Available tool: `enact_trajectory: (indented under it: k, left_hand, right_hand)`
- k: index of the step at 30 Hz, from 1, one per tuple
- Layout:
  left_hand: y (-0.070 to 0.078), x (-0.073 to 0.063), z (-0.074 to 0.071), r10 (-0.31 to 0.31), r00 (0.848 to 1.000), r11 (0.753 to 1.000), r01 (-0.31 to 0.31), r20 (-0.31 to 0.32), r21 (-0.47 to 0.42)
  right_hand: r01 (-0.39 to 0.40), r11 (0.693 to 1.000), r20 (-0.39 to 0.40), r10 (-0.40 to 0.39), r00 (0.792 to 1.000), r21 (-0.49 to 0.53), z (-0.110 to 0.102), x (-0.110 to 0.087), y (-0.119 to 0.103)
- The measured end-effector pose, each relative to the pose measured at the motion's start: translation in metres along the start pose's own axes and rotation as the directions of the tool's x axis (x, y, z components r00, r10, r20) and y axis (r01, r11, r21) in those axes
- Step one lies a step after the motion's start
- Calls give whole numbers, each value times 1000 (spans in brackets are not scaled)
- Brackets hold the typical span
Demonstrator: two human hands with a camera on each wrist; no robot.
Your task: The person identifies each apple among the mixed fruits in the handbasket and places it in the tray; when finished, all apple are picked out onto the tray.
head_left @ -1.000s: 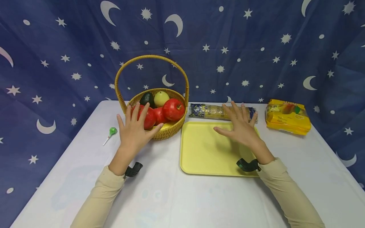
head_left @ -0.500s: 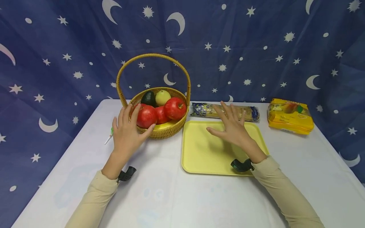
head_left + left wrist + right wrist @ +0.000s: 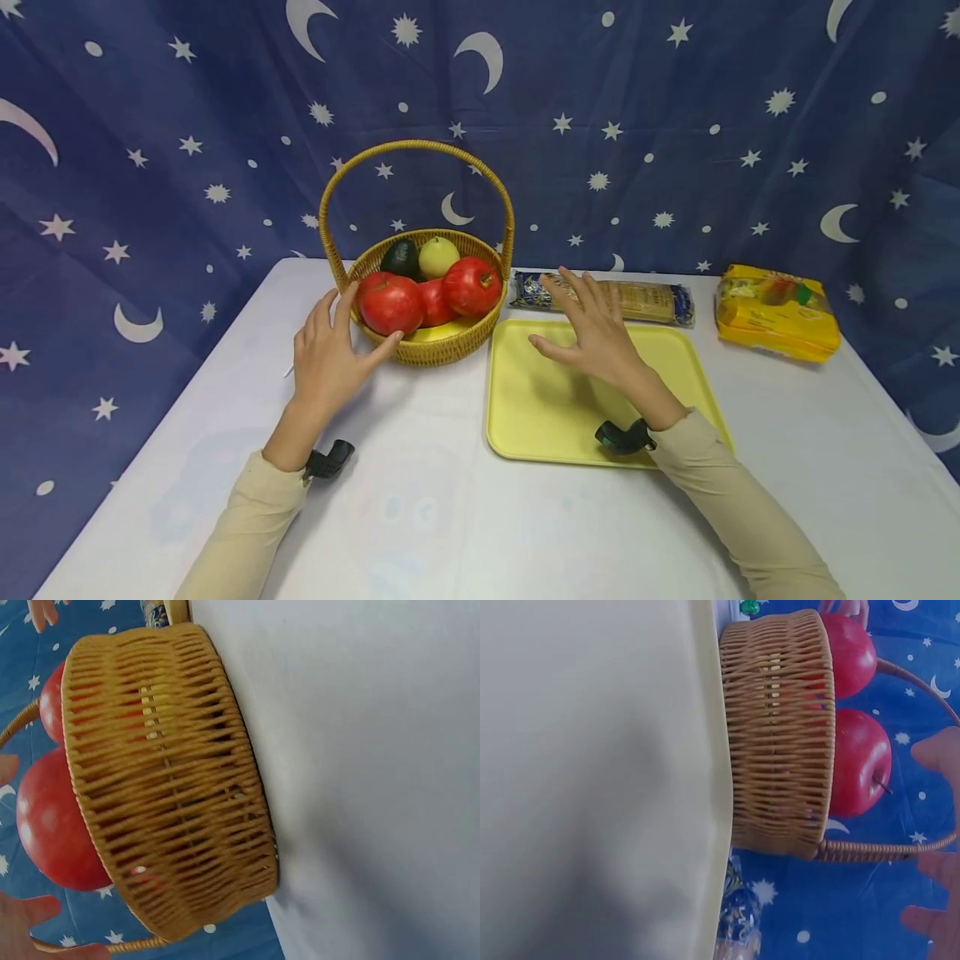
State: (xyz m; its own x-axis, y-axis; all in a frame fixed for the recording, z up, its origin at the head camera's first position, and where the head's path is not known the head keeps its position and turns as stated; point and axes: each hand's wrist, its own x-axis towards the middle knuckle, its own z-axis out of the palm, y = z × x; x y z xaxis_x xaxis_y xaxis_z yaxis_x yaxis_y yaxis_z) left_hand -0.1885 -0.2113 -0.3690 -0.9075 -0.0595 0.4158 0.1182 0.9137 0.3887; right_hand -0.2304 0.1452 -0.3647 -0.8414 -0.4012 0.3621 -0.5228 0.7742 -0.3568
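Note:
My left hand (image 3: 326, 367) hovers by the left front of a wicker basket (image 3: 435, 354), fingers spread and slightly bent, holding nothing. In the basket lie a large red apple (image 3: 390, 304), another red apple (image 3: 474, 287), a partly hidden red fruit (image 3: 435, 304), an avocado (image 3: 401, 258), a pale green pear (image 3: 438, 257) and something yellow (image 3: 442, 332). Above a yellow tray (image 3: 525, 425) hangs my right hand (image 3: 600, 346), its fingers apart and holding nothing. A green lollipop (image 3: 750, 607) lies beyond the basket in the right wrist view; in the head view my left hand mostly covers it.
A clear pack of noodle-like sticks (image 3: 645, 302) lies behind the tray. At the back right sits a yellow package (image 3: 780, 312). The basket's tall handle (image 3: 420, 144) arches over the fruit. A blue star-patterned cloth (image 3: 675, 108) hangs behind the white table (image 3: 450, 517).
Both hands have shifted left relative to the things on the table, and their fingers have bent a little. The left hand now covers most of the lollipop. The head view has turned slightly left.

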Motion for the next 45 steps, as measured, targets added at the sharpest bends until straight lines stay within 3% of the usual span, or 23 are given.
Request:
enact_trajectory:
  k: [6, 13, 18, 25, 31, 39, 45]
  left_hand:
    - [-6, 3, 2, -47, 996, 999, 48, 72, -13]
    - [-12, 5, 6, -43, 989, 998, 49, 144, -38]
    - [-16, 2, 4, -73, 985, 996, 80, 157, -37]
    - [-19, 2, 5, -93, 980, 990, 110, 175, -92]
    - [-18, 2, 9, -102, 978, 987, 122, 181, -103]
    - [-18, 3, 9, -98, 977, 987, 119, 187, -106]
    - [-17, 5, 9, -99, 978, 987, 120, 186, -105]
  right_hand:
    - [39, 999, -13, -38, 999, 29, 4, 2, -4]
    - [33, 992, -10, -32, 999, 125, 10, 6, -9]
    - [43, 973, 4, -45, 999, 225, 14, 14, -14]
    - [136, 949, -80, -118, 990, 283, 23, 26, -21]
    - [105, 945, -78, -85, 993, 309, 31, 29, -25]
    - [130, 860, -165, -54, 985, 494, 45, 38, -29]
    - [117, 839, -207, -6, 978, 531, 51, 42, -31]
